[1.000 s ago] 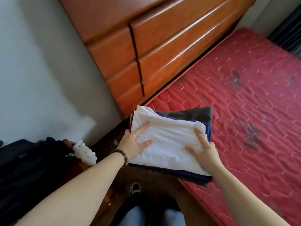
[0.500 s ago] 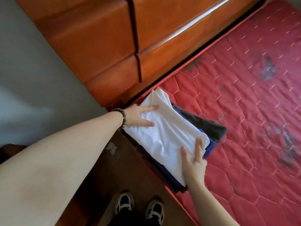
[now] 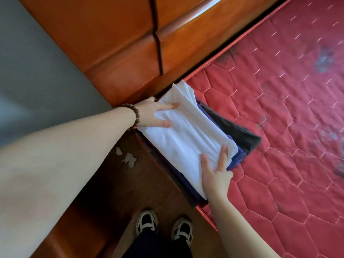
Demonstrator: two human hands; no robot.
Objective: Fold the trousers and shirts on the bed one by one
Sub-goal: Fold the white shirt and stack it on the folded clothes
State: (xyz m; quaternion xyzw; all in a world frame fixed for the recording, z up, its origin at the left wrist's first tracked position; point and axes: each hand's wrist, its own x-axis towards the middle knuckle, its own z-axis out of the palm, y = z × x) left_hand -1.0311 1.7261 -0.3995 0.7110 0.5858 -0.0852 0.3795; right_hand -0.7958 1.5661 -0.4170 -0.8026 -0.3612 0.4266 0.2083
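My left hand point(image 3: 156, 114) and right hand point(image 3: 216, 170) lay flat, fingers straight, on the folded white shirt point(image 3: 186, 138) topping a stack point(image 3: 242, 140) at the bed point(image 3: 279, 127) edge, frame centre. I judged the folding nearly finished; no loose garments showed elsewhere on the mattress.

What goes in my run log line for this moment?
stack: white garment on top | left hand: flat on it | right hand: flat on it | place: mattress corner

Wooden headboard point(image 3: 119, 45); paper scraps point(image 3: 128, 159) on floor point(image 3: 115, 187); sneakers point(image 3: 163, 227).
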